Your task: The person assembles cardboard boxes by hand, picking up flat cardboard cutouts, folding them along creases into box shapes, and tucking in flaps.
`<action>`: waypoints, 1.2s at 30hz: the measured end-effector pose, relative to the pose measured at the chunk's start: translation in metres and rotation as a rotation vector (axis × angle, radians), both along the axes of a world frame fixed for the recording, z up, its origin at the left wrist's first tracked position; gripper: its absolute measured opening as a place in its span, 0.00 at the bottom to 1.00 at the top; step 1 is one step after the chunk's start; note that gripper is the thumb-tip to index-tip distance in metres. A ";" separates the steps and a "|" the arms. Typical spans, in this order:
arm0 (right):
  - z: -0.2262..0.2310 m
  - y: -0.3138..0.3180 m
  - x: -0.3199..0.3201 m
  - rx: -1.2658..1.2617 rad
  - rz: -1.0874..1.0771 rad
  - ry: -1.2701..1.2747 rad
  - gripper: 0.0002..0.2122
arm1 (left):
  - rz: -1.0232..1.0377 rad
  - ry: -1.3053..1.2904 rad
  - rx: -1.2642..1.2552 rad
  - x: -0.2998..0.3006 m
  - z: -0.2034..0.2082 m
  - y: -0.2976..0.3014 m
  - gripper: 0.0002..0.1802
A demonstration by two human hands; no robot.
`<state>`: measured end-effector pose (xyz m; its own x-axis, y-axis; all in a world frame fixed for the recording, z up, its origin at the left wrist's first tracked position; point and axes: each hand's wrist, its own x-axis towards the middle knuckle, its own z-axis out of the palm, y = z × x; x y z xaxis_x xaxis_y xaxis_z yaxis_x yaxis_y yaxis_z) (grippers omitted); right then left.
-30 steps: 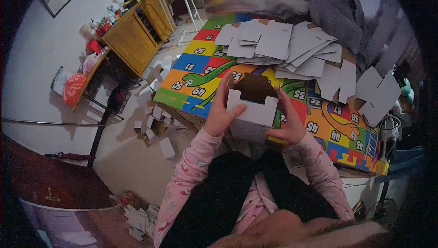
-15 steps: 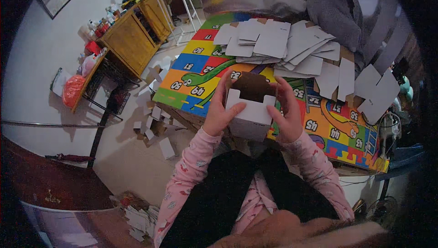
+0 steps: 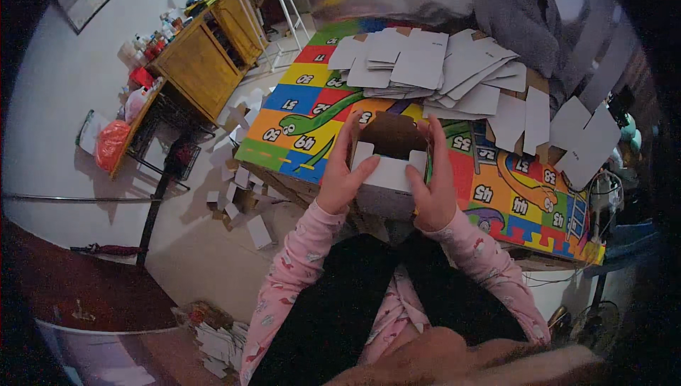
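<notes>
Between my two hands is a small white cardboard box (image 3: 386, 191), brown on the inside, with its upper end open toward me and flaps standing up. My left hand (image 3: 345, 177) grips its left side, thumb resting on the white front panel. On the opposite side my right hand (image 3: 435, 180) holds the box, its thumb at the panel's right edge and its fingers up along the side. Just beyond, flat white box blanks (image 3: 418, 63) lie in a loose overlapping pile on a colourful number-board mat (image 3: 486, 191).
More blanks (image 3: 585, 138) spread toward the mat's right end. Small white folded boxes (image 3: 237, 194) lie heaped on the floor to the left. Behind them stand a wooden cabinet (image 3: 198, 67) and a low table with a red plastic bag (image 3: 113, 146). Flat white pieces (image 3: 218, 340) are stacked at lower left.
My right hand has shifted slightly left and its thumb has moved inward on the front panel. The box stays in both hands, its upper flaps a little rearranged.
</notes>
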<state>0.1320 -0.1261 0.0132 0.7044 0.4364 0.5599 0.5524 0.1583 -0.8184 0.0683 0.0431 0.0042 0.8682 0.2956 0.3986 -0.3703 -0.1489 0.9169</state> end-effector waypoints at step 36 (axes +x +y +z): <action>-0.008 0.008 -0.007 0.105 0.002 0.035 0.37 | 0.464 -0.236 0.137 -0.010 -0.020 -0.034 0.21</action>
